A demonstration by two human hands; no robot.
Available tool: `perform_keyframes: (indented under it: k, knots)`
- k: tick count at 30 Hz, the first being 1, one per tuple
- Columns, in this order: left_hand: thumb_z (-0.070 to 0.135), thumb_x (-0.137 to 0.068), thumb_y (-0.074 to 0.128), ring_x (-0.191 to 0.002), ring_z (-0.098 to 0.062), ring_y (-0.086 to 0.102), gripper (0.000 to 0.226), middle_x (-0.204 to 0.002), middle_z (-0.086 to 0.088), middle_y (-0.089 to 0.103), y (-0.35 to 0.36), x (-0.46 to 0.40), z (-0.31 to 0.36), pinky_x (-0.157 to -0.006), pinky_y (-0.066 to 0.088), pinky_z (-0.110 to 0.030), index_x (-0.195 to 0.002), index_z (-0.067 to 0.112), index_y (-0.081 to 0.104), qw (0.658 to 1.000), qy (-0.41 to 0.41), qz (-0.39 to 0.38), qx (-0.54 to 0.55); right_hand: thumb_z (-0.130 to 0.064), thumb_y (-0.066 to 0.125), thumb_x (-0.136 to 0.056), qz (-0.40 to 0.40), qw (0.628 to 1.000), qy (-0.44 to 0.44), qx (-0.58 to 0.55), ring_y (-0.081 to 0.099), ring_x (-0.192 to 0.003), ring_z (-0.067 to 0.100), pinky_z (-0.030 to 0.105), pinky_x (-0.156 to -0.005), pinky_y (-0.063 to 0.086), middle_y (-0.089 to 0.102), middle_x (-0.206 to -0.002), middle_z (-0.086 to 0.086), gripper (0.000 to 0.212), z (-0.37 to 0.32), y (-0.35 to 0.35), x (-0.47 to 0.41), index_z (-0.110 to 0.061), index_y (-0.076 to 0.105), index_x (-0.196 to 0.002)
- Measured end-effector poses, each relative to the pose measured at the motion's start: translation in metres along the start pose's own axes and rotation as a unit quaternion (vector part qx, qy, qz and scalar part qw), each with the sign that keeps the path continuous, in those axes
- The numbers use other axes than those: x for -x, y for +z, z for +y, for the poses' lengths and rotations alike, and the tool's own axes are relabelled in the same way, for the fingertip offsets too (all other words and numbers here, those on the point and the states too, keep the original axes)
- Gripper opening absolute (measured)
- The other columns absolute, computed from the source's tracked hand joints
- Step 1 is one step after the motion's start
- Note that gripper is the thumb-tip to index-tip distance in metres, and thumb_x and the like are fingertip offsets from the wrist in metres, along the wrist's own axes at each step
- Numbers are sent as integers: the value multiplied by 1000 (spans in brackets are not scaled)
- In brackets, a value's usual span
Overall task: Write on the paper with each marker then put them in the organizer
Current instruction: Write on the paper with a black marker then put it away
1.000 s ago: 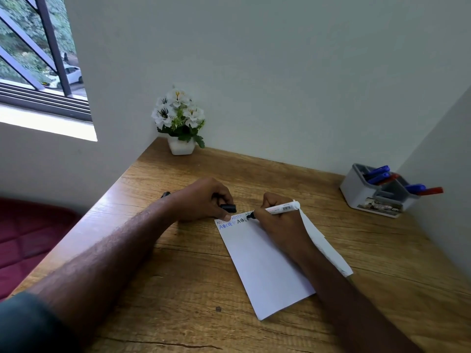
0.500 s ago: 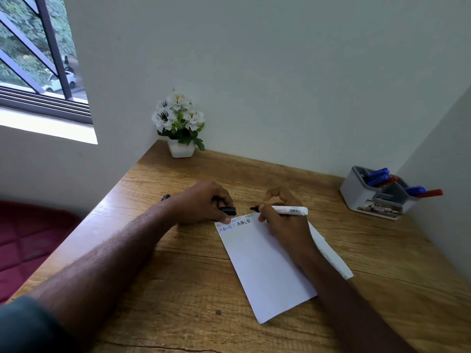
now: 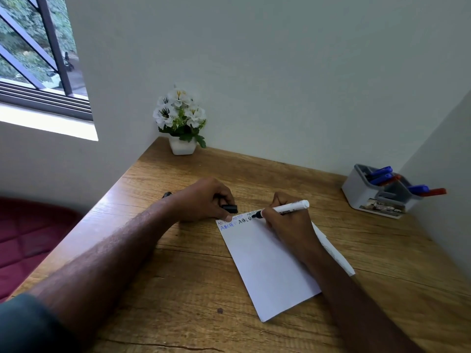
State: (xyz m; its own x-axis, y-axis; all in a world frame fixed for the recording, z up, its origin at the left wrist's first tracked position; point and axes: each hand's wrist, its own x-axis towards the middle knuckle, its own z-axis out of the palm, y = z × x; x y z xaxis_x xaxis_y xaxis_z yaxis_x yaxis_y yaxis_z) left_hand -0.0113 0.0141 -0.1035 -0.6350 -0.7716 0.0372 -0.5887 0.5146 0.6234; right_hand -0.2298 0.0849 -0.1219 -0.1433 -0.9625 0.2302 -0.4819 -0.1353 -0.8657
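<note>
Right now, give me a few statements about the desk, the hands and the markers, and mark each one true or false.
1. The right hand holds a white marker with its tip at the paper. True.
2. The left hand lies flat and holds nothing. False: it holds a black cap.
3. The organizer holds blue and red markers. True.
4. The flower pot stands beside the organizer. False: it stands in the far left corner of the desk.

Open desk between paper and organizer

Bare wood lies between the paper [image 3: 267, 263] and the organizer [image 3: 367, 197]; markers [image 3: 430, 191] jut from its compartments, possibly crowding them.
</note>
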Motion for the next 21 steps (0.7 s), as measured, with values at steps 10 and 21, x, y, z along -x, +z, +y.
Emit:
perform_keyframes:
  k: [10,21]
  knots:
    - [25,-78,81,-75,-2,53,30,-87,16,62,1,0,0,-62,36,-13,-106,21,72,1000,-5,3,3,-11,67,-75,-15,1000,-10,7,36,-56,15,34,-50,28,42,-57,6,30,1,0,0,-2,40,-65]
    - [26,-79,80,-79,1,55,30,-92,15,63,0,0,0,-59,38,-7,-108,21,72,1000,0,3,-7,-9,68,-76,-11,1000,0,2,32,-57,16,30,-49,26,37,-59,6,36,0,-1,0,0,35,-67]
